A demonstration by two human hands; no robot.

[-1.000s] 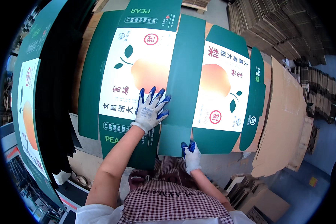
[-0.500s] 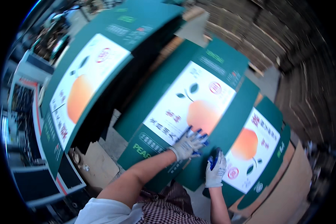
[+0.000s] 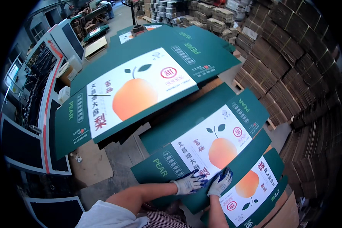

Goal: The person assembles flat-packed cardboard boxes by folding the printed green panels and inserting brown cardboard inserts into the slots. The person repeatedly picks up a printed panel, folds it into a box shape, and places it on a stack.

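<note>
Compared with a second ago, the view is pointing further left, so the big stack of printed green sheets (image 3: 135,87) is now filling the upper middle, and the right hand (image 3: 220,183) is resting up on the carton sheet (image 3: 242,159) instead of at its near edge — the two hands are lying closer together. From my end I'm seeing both in white gloves with blue fingers. The left hand (image 3: 190,184) is lying over the near end of one white panel, its fingers somewhat spread and pointing right; I'm seeing nothing gripped in it. The right hand is sitting just beside it, on the green band between the two white panels, with its fingers held narrow and pointing away from the body; I can't tell whether it is pinching anything.

The carton sheet is lying flat in the lower right of my view, its orange fruit pictures facing up, and the stack is standing just beyond it to the left. A plain brown board (image 3: 285,212) is showing past its right end. Tied bundles of brown cardboard (image 3: 269,72) are rising along the right, while a pale machine with a red stripe (image 3: 45,125) is running down the left — a tan bucket (image 3: 66,73) is standing near it. A checked apron (image 3: 167,219) is showing at the bottom.
</note>
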